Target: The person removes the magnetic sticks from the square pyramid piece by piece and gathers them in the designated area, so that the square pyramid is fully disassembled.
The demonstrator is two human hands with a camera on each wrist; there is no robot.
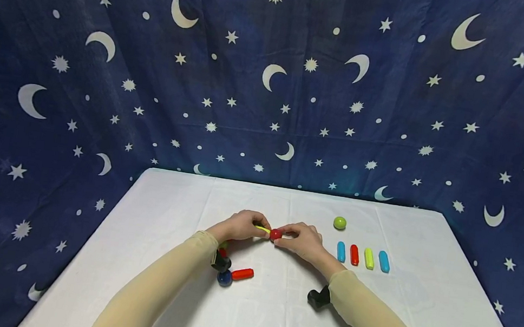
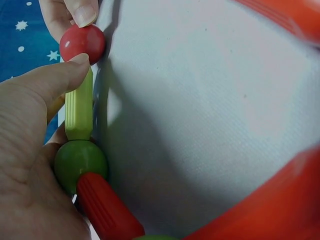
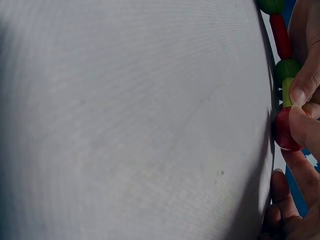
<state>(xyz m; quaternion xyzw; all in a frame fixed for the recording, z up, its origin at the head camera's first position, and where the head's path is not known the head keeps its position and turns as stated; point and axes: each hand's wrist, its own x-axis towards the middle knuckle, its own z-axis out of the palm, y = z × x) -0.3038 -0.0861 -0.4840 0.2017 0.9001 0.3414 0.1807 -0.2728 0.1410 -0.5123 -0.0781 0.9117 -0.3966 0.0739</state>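
Note:
My left hand grips a ribbed yellow rod, thumb near its upper end. A red ball sits at that end, and my right hand pinches it between thumb and fingers. From the rod's other end a green ball follows, then a red rod, joined in a chain. In the head view, part of this chain is hidden beneath my left wrist; a dark blue ball with a second red rod attached shows beside the sleeve.
Right of my right hand, a loose green ball lies behind a row of rods: blue, red, yellow and another blue. White cloth covers the table; a dark blue star-and-moon curtain hangs behind.

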